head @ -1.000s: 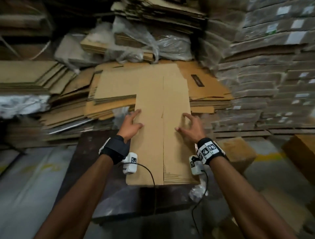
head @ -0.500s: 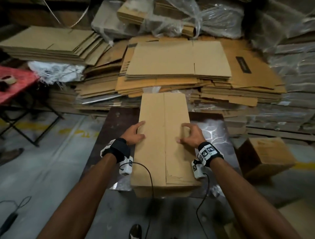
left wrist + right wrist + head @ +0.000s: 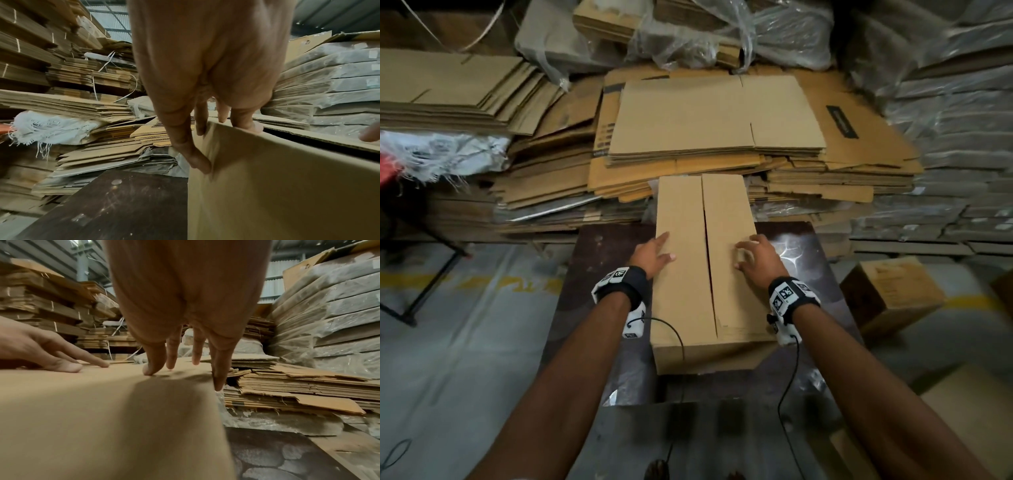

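Observation:
A brown cardboard box [image 3: 685, 291] stands on a dark table [image 3: 602, 260], its two top flaps folded shut with a seam down the middle. My left hand [image 3: 654, 253] lies at the box's left top edge: the thumb presses on the left flap, and straight fingers [image 3: 197, 155] run along the left side wall [image 3: 277, 186]. My right hand [image 3: 760, 260] is spread on the right flap [image 3: 102, 410], fingertips [image 3: 150, 369] pressing down and the little finger hanging past the right edge. The left hand [image 3: 51, 353] also shows in the right wrist view, flat on the flap.
Piles of flattened cartons [image 3: 715, 123] rise just behind the table, with plastic-wrapped bundles [image 3: 945, 137] at the right. A small closed carton [image 3: 890, 294] sits on the floor to the right. A black-legged stand [image 3: 424, 274] is at the left. Cables hang from my wrists.
The box has come back off the carton pile onto the table, toward me. Both hands have stayed on its top flaps, and the view has tipped downward.

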The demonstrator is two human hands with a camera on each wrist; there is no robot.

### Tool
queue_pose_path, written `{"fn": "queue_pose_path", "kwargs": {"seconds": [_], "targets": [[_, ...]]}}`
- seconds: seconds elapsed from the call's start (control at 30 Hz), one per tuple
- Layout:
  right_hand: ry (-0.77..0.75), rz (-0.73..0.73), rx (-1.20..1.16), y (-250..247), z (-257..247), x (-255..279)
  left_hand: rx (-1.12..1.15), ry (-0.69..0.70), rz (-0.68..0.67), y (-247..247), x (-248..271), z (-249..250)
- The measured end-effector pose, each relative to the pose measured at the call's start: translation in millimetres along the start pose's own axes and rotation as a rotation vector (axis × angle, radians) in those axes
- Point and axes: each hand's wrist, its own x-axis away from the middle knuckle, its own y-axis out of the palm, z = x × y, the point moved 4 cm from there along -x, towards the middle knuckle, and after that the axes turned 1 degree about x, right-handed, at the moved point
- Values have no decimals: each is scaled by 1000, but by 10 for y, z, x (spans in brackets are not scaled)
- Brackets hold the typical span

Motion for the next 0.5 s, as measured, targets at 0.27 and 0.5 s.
{"fn": "queue_pose_path", "kwargs": {"seconds": [0.27,0.5], "targets": [[-110,-74,154,344,83,857,-153,-26,72,262,409,-25],[-144,-17,262,709,311,1464,-240,42,-42,682,1489,116]]}}
